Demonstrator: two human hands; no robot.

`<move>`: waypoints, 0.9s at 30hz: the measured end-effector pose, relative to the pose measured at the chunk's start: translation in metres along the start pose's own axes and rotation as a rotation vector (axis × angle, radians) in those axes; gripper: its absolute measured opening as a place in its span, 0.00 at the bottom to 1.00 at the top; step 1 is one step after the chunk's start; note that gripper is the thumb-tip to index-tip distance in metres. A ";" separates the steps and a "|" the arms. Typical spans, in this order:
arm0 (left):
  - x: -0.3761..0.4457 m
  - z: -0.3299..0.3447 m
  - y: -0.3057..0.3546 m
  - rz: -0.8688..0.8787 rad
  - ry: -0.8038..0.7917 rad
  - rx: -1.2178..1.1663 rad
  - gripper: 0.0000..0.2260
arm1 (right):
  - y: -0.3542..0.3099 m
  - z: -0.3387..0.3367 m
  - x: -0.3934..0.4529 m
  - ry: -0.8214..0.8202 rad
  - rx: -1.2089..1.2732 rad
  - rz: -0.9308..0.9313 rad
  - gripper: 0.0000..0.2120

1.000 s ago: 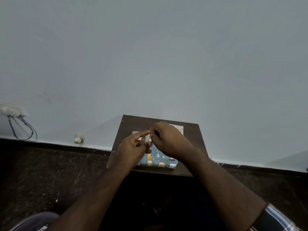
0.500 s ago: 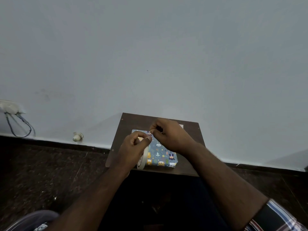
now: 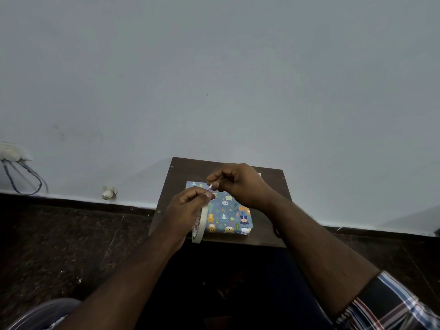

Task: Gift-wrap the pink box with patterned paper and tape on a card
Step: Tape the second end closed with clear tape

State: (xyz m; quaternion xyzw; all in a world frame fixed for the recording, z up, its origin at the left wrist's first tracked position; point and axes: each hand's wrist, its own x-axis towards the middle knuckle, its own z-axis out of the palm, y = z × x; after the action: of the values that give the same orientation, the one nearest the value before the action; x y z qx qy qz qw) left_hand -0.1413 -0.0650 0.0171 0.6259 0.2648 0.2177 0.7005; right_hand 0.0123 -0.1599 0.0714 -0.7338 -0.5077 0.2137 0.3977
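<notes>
The box (image 3: 228,216), wrapped in blue paper printed with small animals, lies flat on a small dark brown table (image 3: 181,172). My left hand (image 3: 188,210) holds a white tape roll (image 3: 200,222) on edge above the box's left side. My right hand (image 3: 238,184) pinches the clear free end of the tape (image 3: 209,187) just above my left fingertips. A pale corner, maybe the card (image 3: 259,174), peeks out behind my right hand; the rest of it is hidden.
The table stands against a pale grey wall (image 3: 214,91) over a dark speckled floor (image 3: 71,234). A wall socket with looped cables (image 3: 21,167) and a small white fitting (image 3: 108,192) sit low on the wall at the left.
Both hands have lifted a little off the box. The tape roll came into view in my left hand, and my right fingers have drawn a short strip of tape up from it.
</notes>
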 end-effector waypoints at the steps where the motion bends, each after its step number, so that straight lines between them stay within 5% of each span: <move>1: 0.001 -0.001 -0.001 -0.009 0.000 -0.005 0.08 | 0.002 -0.001 0.001 -0.035 0.026 0.004 0.09; 4: 0.003 -0.003 -0.004 -0.023 0.009 -0.004 0.10 | 0.007 -0.011 0.004 -0.056 0.270 0.079 0.10; 7: 0.003 -0.005 -0.008 -0.055 0.010 -0.022 0.11 | 0.027 -0.029 0.008 0.132 0.352 0.177 0.07; 11: 0.003 -0.005 -0.010 -0.056 0.006 -0.040 0.10 | 0.086 -0.043 -0.015 0.330 -0.157 0.432 0.04; 14: 0.003 -0.003 -0.012 -0.052 0.002 -0.039 0.10 | 0.131 -0.041 -0.055 0.204 -0.516 0.722 0.05; 17: 0.003 -0.002 -0.014 -0.058 0.012 -0.041 0.10 | 0.148 -0.031 -0.077 0.102 -0.579 0.847 0.05; 27: 0.002 -0.001 -0.017 -0.100 0.030 -0.051 0.09 | 0.151 -0.024 -0.088 0.184 -0.681 0.839 0.13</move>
State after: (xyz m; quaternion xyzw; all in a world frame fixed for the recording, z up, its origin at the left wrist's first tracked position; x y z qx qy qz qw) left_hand -0.1412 -0.0649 0.0001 0.5904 0.3008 0.1985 0.7222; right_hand 0.0820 -0.2743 -0.0433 -0.9762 -0.1752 0.1123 0.0611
